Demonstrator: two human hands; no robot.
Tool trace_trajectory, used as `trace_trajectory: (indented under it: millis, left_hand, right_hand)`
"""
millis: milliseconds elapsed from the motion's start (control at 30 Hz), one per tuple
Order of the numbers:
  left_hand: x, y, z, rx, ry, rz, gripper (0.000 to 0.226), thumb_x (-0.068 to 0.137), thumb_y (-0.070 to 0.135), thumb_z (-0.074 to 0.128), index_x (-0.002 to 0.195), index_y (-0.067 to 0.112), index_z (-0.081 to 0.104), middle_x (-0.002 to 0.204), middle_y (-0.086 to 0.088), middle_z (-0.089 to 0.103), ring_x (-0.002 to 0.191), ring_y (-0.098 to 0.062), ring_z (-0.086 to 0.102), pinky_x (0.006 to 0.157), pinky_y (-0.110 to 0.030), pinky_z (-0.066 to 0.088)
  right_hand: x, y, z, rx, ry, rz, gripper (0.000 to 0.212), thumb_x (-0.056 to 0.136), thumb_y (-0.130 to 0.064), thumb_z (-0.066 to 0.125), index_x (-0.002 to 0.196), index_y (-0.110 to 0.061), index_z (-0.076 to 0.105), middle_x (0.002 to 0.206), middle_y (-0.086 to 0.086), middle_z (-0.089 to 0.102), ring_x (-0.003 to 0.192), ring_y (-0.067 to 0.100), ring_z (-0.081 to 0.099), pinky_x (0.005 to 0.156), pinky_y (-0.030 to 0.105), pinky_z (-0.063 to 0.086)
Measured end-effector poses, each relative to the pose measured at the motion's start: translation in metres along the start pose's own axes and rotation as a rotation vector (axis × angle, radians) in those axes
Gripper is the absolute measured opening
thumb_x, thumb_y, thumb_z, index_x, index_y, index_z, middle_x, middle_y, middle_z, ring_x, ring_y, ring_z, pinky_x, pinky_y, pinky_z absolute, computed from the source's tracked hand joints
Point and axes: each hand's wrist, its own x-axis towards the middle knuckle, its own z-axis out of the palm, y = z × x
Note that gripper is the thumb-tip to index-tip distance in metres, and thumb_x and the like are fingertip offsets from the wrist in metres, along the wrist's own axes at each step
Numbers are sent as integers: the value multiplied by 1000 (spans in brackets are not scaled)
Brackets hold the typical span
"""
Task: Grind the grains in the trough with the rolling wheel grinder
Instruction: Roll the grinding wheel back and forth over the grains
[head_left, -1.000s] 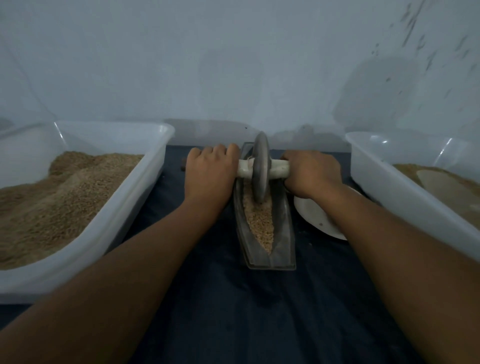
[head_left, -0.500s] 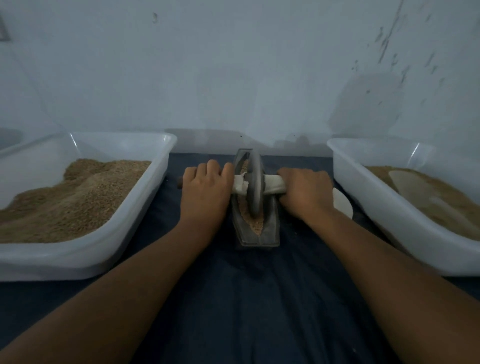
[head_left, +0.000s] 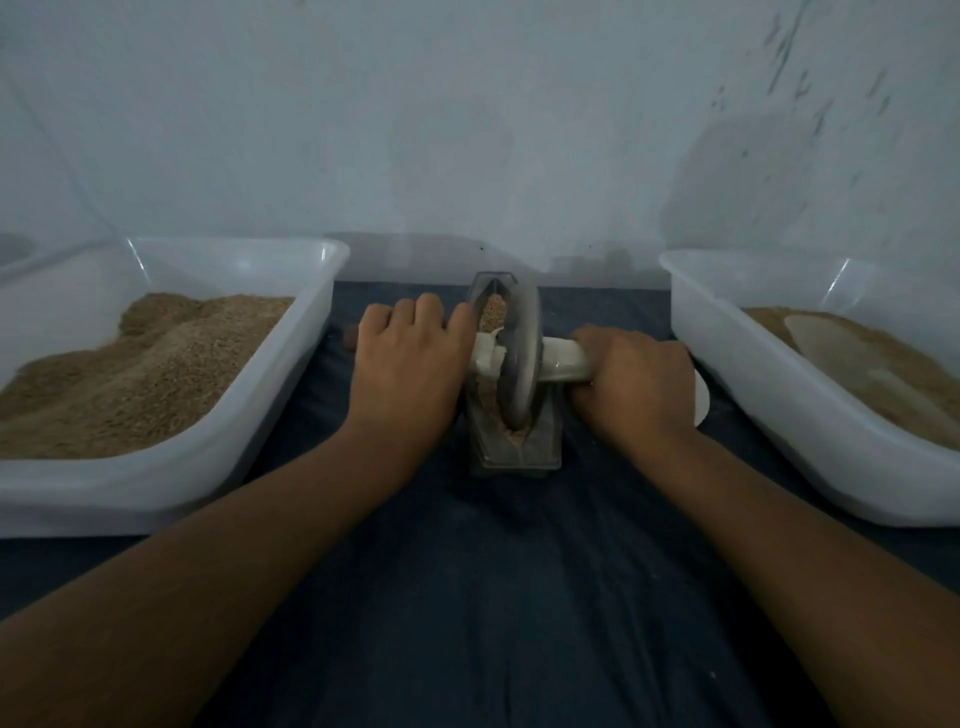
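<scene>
Across the dark cloth sit two white tubs, one on each side of the trough; no writing or label can be read on anything. Left of the trough, the left tub holds a heap of brown grain. Right of the trough, the right tub holds a flatter layer of grain with a pale scoop-like shape lying on it. One white plate shows just right of the trough, mostly hidden behind the right hand. The single trough lies lengthwise, with grains visible at its far end. One wheel stands upright in it, now near the trough's close end, where a second ago it was at the far end. The left hand is clenched over the handle left of the wheel; the right hand grasps it on the other side.
</scene>
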Motion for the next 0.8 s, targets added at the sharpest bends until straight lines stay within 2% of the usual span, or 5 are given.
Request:
trace_trajectory:
  millis: [167,333,400,600,800]
  left_hand:
    - [14,-3,17,-29,-23,-27,22,82,14,59,101,18,50,88,-3,55,79,-26,54,70,-36,26]
    - [28,-6,34,-49,-28,-54,18,84,17,58,100,19,51,85,-2,59,73,-26,56,67,-35,26]
    - [34,-8,42,-66,-23,-65,16,86,18,57,101,19,51,86,-2,61,73,-26,57,67,-35,27]
    - [51,-8,62,-35,4,-81,13,90,19,57,101,18,49,84,-3,61,75,-26,59,67,-35,27]
    - [64,-8,71,-2,53,-59,12,89,19,58,99,17,51,79,-2,59,70,-25,56,65,-35,26]
  right_hand:
    - [17,4,13,-41,-37,-20,13,77,-27,66,83,-27,55,73,-5,60,68,26,60,61,33,26]
    - [42,4,30,-101,-70,-19,14,79,-35,67,86,-28,57,66,-9,43,61,21,47,61,33,34]
    - [52,5,34,-97,-76,-23,14,79,-36,68,85,-29,57,66,-9,45,62,21,45,63,33,35]
    - [81,10,41,-48,-191,-23,26,79,-36,67,104,-34,62,92,-3,67,81,25,61,66,33,33]
    - [102,15,40,53,-392,27,47,77,-37,70,122,-42,55,109,-3,66,97,25,63,68,33,39]
